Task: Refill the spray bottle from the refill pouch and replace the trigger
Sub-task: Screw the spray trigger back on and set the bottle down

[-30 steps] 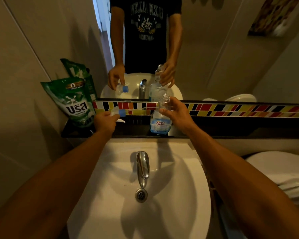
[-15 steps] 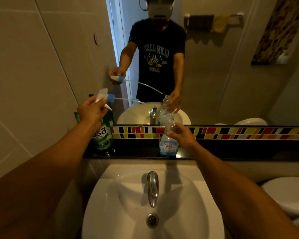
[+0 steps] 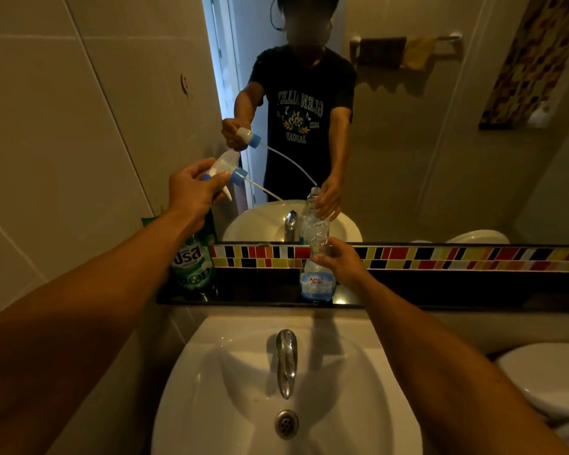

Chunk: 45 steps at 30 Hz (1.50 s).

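Observation:
A clear spray bottle (image 3: 316,280) with a blue label stands upright on the dark ledge, its neck uncapped. My right hand (image 3: 340,262) grips it around the neck and shoulder. My left hand (image 3: 193,188) holds the white and blue trigger head (image 3: 225,169) raised up to the left of the bottle, clear of it. Its thin dip tube (image 3: 263,190) slants down to the right in the air. The green refill pouch (image 3: 193,261) leans against the left wall on the ledge, partly hidden behind my left forearm.
A white basin (image 3: 230,402) with a chrome tap (image 3: 286,362) lies below the ledge (image 3: 440,295). A mirror (image 3: 408,126) with a coloured tile strip (image 3: 440,257) backs the ledge. A white toilet (image 3: 549,376) stands at the lower right, tiled wall at the left.
My left hand has lifted the trigger head up from the ledge, drawing the dip tube out and away. My right hand has stayed on the bottle.

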Motion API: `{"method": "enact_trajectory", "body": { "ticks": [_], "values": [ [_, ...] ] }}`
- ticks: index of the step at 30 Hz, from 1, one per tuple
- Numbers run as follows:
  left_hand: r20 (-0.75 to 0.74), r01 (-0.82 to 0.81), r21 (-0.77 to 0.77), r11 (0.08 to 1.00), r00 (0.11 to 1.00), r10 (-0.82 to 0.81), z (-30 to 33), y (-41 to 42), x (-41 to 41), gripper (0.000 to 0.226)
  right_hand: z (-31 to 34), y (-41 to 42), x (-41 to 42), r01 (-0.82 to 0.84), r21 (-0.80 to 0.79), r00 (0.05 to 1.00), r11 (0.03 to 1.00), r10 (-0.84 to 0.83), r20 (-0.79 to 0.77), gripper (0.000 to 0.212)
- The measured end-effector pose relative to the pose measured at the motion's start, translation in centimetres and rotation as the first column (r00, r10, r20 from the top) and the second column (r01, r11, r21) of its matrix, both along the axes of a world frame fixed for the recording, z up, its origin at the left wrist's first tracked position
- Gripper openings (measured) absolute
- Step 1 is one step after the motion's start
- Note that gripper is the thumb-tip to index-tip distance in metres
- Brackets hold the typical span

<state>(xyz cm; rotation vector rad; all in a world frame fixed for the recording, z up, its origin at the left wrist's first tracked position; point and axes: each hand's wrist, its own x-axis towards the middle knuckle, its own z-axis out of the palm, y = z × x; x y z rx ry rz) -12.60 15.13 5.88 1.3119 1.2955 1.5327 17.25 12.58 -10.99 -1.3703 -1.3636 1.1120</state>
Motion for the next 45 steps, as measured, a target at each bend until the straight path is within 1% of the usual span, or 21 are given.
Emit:
{"method": "enact_trajectory", "body": {
  "ticks": [8,14,19,23,27,29,33,38,42,45],
  "values": [
    [-0.011,0.014,0.014,1.0,1.0,-0.014,0.1,0.5,1.7,0.046,-0.5,0.5,0.2,-0.002,0.003,0.999,1.0,0.002,0.037,0.044],
    [-0.053,-0.013,0.057,0.998,0.998,0.016,1.5,0.5,1.4,0.044,-0.4,0.7,0.2,-0.004,-0.009,1.0,1.0,0.004,0.015,0.044],
    [-0.052,-0.008,0.047,0.999,0.999,0.01,1.3,0.6,1.1,0.046,-0.4,1.0,0.2,-0.001,-0.02,1.0,1.0,0.001,0.009,0.041],
    [-0.056,0.074,0.037,0.997,0.996,-0.072,0.7,0.4,2.4,0.043,-0.3,0.9,0.1,-0.002,-0.018,1.0,1.0,0.002,0.018,0.041],
    [-0.094,0.187,0.024,0.982,0.978,-0.184,-0.3,0.1,4.7,0.048,-0.4,0.7,0.1,-0.005,-0.02,1.0,1.0,0.005,-0.005,0.045],
    [-0.127,0.223,0.027,0.974,0.968,-0.218,-1.2,0.3,5.8,0.049,-0.4,0.7,0.2,-0.005,-0.009,1.0,1.0,0.005,0.006,0.045],
    [-0.144,0.289,-0.009,0.957,0.947,-0.287,-2.9,1.0,7.9,0.05,-0.4,0.8,0.3,-0.009,-0.012,1.0,1.0,0.009,0.006,0.044],
    [-0.262,0.387,-0.044,0.921,0.885,-0.385,-5.4,1.5,10.3,0.048,-0.7,1.0,0.4,-0.018,-0.015,1.0,1.0,0.018,-0.023,0.044],
    [-0.309,0.44,-0.1,0.893,0.839,-0.448,-6.8,1.2,12.0,0.045,-1.0,1.2,0.5,-0.02,-0.015,0.999,1.0,0.02,-0.039,0.045],
    [-0.347,0.465,-0.099,0.88,0.813,-0.468,-7.6,1.2,12.7,0.043,-1.0,1.2,0.5,-0.025,0.006,0.999,1.0,0.025,-0.042,0.042]
  ]
}}
